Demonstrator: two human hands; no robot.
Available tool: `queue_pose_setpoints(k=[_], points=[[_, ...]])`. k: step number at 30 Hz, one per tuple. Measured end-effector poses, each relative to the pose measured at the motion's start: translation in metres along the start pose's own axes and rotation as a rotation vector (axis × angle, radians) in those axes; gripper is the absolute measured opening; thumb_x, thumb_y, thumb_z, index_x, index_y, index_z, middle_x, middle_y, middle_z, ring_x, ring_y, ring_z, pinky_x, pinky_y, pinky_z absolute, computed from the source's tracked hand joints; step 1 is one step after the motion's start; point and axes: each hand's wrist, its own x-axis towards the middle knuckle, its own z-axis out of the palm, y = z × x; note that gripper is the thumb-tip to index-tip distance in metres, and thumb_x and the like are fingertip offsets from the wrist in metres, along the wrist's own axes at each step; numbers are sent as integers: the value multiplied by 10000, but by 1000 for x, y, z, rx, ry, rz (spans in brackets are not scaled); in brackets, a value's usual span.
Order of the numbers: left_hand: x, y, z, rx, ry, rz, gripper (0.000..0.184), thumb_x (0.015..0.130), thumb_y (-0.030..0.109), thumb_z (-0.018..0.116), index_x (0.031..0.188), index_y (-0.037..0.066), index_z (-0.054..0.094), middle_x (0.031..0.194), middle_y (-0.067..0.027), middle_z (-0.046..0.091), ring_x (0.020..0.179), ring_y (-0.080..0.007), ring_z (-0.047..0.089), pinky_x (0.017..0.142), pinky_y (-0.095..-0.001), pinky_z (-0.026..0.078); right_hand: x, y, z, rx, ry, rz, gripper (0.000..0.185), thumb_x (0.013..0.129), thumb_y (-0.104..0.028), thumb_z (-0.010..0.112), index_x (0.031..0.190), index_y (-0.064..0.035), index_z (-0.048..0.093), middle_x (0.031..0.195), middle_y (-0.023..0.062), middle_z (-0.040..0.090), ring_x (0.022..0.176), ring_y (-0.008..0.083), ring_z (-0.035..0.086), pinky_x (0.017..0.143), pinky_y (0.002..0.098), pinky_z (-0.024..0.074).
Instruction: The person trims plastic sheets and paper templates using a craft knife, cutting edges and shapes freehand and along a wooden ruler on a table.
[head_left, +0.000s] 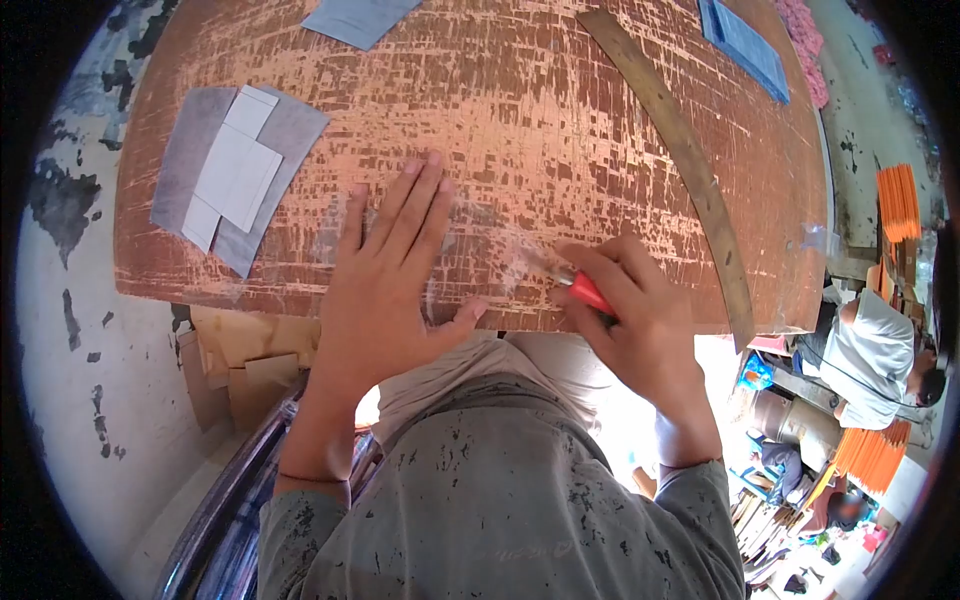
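One red-handled cutter grasped in right hand, left hand splayed; white paper laid on gray material, remainder unclear

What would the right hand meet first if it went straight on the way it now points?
Probably the left hand, at its index finger, going by the line of the red-handled tool; depth is unclear.

On our table, our left hand lies near the front edge, and our right hand is beside it with a tool. To the left of both hands, we have paper on top of a sheet, and another piece lies at the back. On our right, a strip goes from back to front, with a folded piece past it.
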Motion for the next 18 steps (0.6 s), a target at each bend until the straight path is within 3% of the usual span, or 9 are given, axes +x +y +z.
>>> queue_pose_setpoints(k=[4,6,10,12,13,15,16,18], points=[[-3,-1,-2,-50,20,39,983,893,544,761,1660,15,449,1779,-169,381,1660,-346,344,1335,-642,206,9,-13,2,20,-79,-41,507,907,-186,846,1385,-91,705,1205,106,638,856,280,761,687,424,622],[-11,-4,-2,-35,66,147,941,867,593,795,1600,54,551,1721,-152,476,1608,-333,434,1333,-635,218,11,-17,3,14,-169,-25,544,906,-213,856,1415,-106,697,1242,104,619,853,287,762,696,428,634],[-37,6,4,-91,87,177,844,868,592,810,1522,89,633,1673,-114,542,1553,-300,506,1313,-597,279,9,-19,4,24,-139,3,563,849,-220,918,1383,-140,757,1234,90,639,895,266,767,710,410,620],[-45,9,18,-51,145,168,609,854,514,842,1297,105,757,1546,-97,665,1418,-321,628,1213,-546,395,5,-18,3,14,-150,-1,547,848,-250,929,1359,-134,772,1236,97,633,907,277,767,723,418,622],[-48,8,19,-46,150,168,609,854,514,842,1297,105,757,1546,-97,665,1418,-321,628,1213,-546,395,4,-18,3,12,-146,-7,547,848,-250,929,1359,-134,772,1236,97,633,907,277,767,723,418,622],[-52,7,14,-11,206,225,408,912,342,834,1234,96,791,1434,-61,741,1312,-288,691,1129,-478,475,0,-19,3,112,-138,-18,496,841,-207,948,1308,-132,801,1268,94,630,948,269,767,730,411,621],[-52,11,9,-7,211,229,408,912,342,834,1234,96,791,1434,-61,741,1312,-288,691,1129,-478,475,-3,-19,3,110,-131,-22,496,841,-207,948,1308,-132,801,1268,94,630,948,269,767,730,411,621],[-48,20,-5,-231,273,187,288,916,168,821,1183,62,807,1292,-67,801,1149,-289,760,991,-441,564,-7,-18,2,327,-71,-70,397,879,-137,892,1256,-93,778,1300,101,638,979,297,786,779,425,630]])
